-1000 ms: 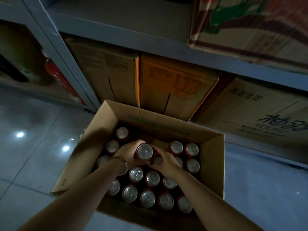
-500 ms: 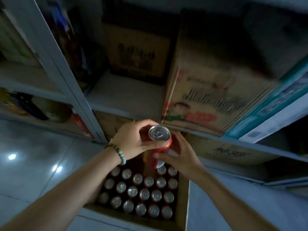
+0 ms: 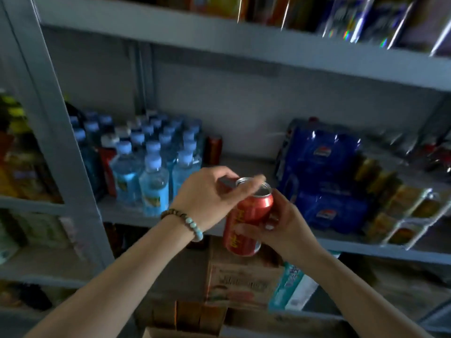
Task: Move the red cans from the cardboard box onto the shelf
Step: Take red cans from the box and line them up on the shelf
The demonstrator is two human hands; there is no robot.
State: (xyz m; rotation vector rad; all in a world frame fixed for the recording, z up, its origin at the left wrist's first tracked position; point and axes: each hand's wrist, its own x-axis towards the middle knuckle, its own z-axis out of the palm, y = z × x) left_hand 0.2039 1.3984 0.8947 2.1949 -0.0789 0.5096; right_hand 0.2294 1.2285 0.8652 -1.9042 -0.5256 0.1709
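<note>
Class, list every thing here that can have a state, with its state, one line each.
red can, off the shelf, tilted, held by both hands
left hand, curled over the can's top
right hand, gripping the can's lower body
water bottles, capped, upright on the shelf
blue packs, wrapped, stacked

The left hand (image 3: 207, 198) hides most of the second can (image 3: 228, 185) in its grip, and part of the lid of the red can (image 3: 246, 223). The blue packs (image 3: 324, 172) on the shelf (image 3: 244, 164) are blurred and their labels unreadable; the bottom edge cuts off the cardboard box (image 3: 180, 334)
</note>
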